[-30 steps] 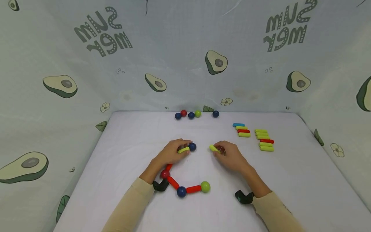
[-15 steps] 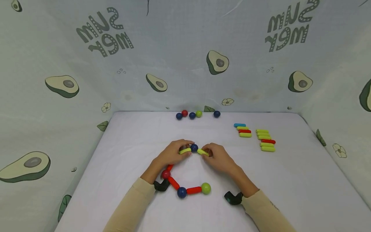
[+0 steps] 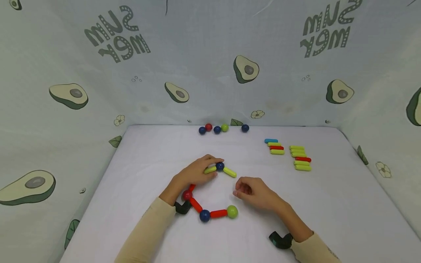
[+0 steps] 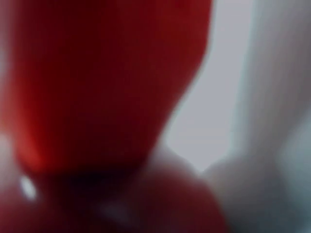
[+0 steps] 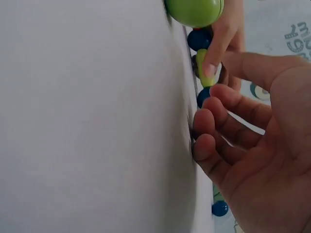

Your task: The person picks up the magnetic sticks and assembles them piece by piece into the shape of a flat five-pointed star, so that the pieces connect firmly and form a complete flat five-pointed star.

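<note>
My left hand pinches a short yellow-green rod, its fingertips over the dark blue ball at the rod's end. A second yellow-green rod slants away from that ball's other side. To the lower right, my right hand has loosely curled fingers and holds nothing. Nearer me, a chain joins a red ball, red rods, a blue ball and a green ball; part of it is hidden under the left hand. A blurred red rod fills the left wrist view.
Several loose balls, such as a red ball, line the table's back edge. At the right lie two stacks of rods, one with a blue rod, the other with a red rod. A printed cloth hangs behind the white table.
My right hand brought a yellow-green rod to the blue ball, let it go there, and drew back toward the lower right. My left hand stayed nearly in place.
</note>
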`<state>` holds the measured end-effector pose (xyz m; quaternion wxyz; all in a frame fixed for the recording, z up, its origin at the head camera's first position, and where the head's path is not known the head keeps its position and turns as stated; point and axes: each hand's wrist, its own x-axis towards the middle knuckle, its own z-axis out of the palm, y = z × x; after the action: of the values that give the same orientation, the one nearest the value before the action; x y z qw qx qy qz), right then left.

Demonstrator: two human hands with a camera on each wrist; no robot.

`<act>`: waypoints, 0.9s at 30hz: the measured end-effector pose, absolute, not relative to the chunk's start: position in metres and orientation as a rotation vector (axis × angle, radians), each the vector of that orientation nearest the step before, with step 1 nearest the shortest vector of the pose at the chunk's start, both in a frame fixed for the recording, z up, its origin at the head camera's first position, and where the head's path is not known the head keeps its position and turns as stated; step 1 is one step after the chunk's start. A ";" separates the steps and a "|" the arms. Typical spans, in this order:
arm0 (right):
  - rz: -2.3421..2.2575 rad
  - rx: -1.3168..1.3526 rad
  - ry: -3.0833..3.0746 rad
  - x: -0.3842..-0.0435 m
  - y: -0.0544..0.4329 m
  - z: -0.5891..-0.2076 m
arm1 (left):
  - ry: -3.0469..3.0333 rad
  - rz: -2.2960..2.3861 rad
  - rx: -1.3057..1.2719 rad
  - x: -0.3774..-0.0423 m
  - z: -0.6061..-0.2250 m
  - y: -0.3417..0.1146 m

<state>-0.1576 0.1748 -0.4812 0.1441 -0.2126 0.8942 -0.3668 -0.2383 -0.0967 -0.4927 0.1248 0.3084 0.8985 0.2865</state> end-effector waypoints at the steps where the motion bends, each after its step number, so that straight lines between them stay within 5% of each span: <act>1: -1.048 -0.655 2.542 -0.154 0.175 -0.481 | 2.615 0.817 0.898 -0.239 -0.490 -0.096; 11: -0.940 -0.821 2.431 -0.140 0.168 -0.479 | 2.599 0.794 0.889 -0.240 -0.485 -0.100; 27: -1.133 -0.600 2.668 -0.164 0.202 -0.485 | 2.696 0.904 0.700 -0.239 -0.487 -0.105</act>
<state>-0.1638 0.2025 -0.4852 0.0905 -0.2018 0.8976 -0.3813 -0.2388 -0.1052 -0.4865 0.1064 0.2375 0.9155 0.3069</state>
